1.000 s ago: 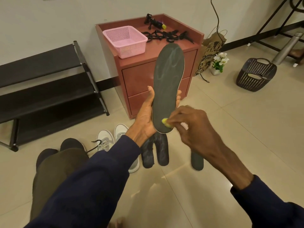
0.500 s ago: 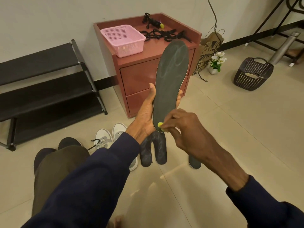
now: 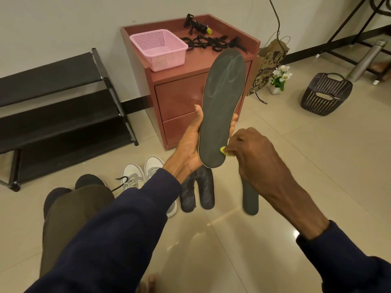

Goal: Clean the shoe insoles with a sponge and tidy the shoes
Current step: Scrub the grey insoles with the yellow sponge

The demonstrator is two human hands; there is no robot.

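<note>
Black print is seen on the brown paper bag (image 3: 268, 68) beside the red-brown table (image 3: 179, 96), but the words cannot be read. Pale swirly marks are seen on the dark insole (image 3: 222, 106), which is held up on end in front of the table, toe end up. The insole is gripped near its heel end by the left hand (image 3: 188, 149). That grip is closed round it, with the thumb laid up the left edge and fingertips showing past the right edge. A small yellow sponge (image 3: 223, 150) is pinched tight in the grip of the right hand (image 3: 254, 157), whose fingers are curled. The sponge is pressed against the right edge of the insole near the heel. On the floor below, two dark insoles (image 3: 198, 193) are laid side by side, touching. A third insole (image 3: 250, 201) is laid a little to their right, partly hidden by the right wrist. A pair of white shoes (image 3: 135, 176) is set to their left. A pink basket (image 3: 158, 49) is set on the table.
</note>
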